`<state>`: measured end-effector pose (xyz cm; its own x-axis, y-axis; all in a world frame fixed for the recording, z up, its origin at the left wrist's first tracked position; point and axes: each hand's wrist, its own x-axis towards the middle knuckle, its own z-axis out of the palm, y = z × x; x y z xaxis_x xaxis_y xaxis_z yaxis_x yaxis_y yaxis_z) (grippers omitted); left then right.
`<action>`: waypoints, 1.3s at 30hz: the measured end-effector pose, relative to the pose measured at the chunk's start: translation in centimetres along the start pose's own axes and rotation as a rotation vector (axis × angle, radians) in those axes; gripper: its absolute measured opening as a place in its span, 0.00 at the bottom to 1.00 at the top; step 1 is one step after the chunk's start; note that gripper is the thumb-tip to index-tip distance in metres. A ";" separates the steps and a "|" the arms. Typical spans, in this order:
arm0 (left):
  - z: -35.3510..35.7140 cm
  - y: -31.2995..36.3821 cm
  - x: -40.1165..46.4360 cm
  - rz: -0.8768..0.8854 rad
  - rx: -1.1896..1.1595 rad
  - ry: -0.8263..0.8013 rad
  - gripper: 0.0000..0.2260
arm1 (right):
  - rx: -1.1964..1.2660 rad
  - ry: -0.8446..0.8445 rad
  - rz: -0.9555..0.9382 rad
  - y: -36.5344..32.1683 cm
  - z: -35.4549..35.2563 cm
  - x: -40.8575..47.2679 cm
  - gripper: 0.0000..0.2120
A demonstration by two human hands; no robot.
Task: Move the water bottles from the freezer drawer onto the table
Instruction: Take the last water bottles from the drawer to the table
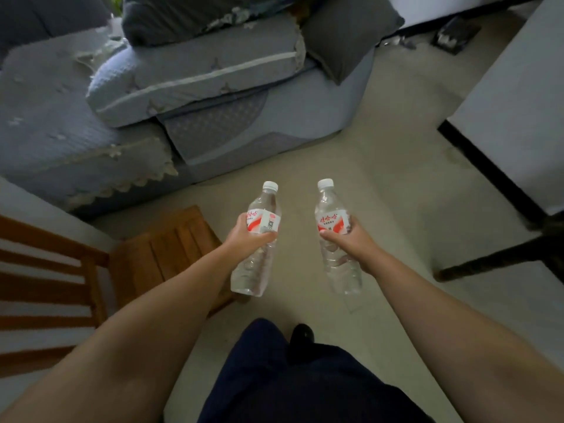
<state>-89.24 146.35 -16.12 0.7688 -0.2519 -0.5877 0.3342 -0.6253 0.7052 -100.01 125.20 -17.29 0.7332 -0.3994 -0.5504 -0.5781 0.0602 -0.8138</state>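
We carry two water bottles, one in each hand, out in front of us above the floor (381, 184). Our left hand (247, 236) wraps its fingers and thumb round the left bottle (256, 239) at the red-and-white label; our right hand (345, 239) grips the right bottle (335, 236) the same way. Both bottles are clear, look full of clear water, carry white caps and tilt slightly, caps away from us. They stand near each other without touching. To our left sits a wooden chair (171, 248), close beside the left bottle, with a grey sofa (213, 87) beyond it. On the right runs a white edge with a dark border (488, 166). Between these, bare floor lies open ahead. Our dark trousers (290, 383) and one shoe (302, 334) show below.
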 end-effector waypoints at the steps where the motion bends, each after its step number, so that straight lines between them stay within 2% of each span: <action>1: 0.4 1.0 1.2 0.000 0.003 -0.017 0.34 | 0.016 0.026 0.000 -0.4 -0.7 0.7 0.27; 5: 1.7 4.7 6.3 0.013 0.039 -0.114 0.34 | 0.058 0.082 0.034 -1.1 -3.3 4.0 0.26; 12: 4.4 15.2 18.8 0.173 0.228 -0.268 0.34 | 0.127 0.275 0.083 -4.4 -8.8 12.5 0.28; 18: 5.7 25.7 28.2 0.280 0.351 -0.376 0.34 | 0.355 0.467 0.091 -9.9 -11.8 18.8 0.25; 21: 7.4 28.8 32.1 0.300 0.384 -0.415 0.39 | 0.452 0.510 0.110 -10.4 -12.8 20.7 0.24; 24: 10.0 31.3 33.3 0.308 0.397 -0.462 0.39 | 0.511 0.584 0.110 -10.7 -14.3 21.7 0.20; 27: 13.5 34.3 33.3 0.320 0.417 -0.552 0.27 | 0.550 0.633 0.154 -10.3 -17.1 22.7 0.20; 29: 16.5 36.3 34.1 0.343 0.442 -0.615 0.23 | 0.558 0.679 0.167 -10.0 -19.6 23.5 0.20; 31: 19.5 38.6 35.3 0.364 0.439 -0.676 0.24 | 0.563 0.705 0.177 -9.8 -22.7 24.6 0.20; 35: 26.5 44.3 37.2 0.406 0.471 -0.713 0.28 | 0.588 0.737 0.157 -10.5 -30.1 26.7 0.09; 39: 33.3 50.1 38.1 0.394 0.500 -0.748 0.31 | 0.573 0.768 0.157 -11.1 -37.7 28.2 0.08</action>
<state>-61.40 80.82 -16.40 0.1742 -0.8045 -0.5678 -0.2741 -0.5935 0.7567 -86.38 78.80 -16.74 0.1113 -0.8250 -0.5540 -0.2382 0.5191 -0.8208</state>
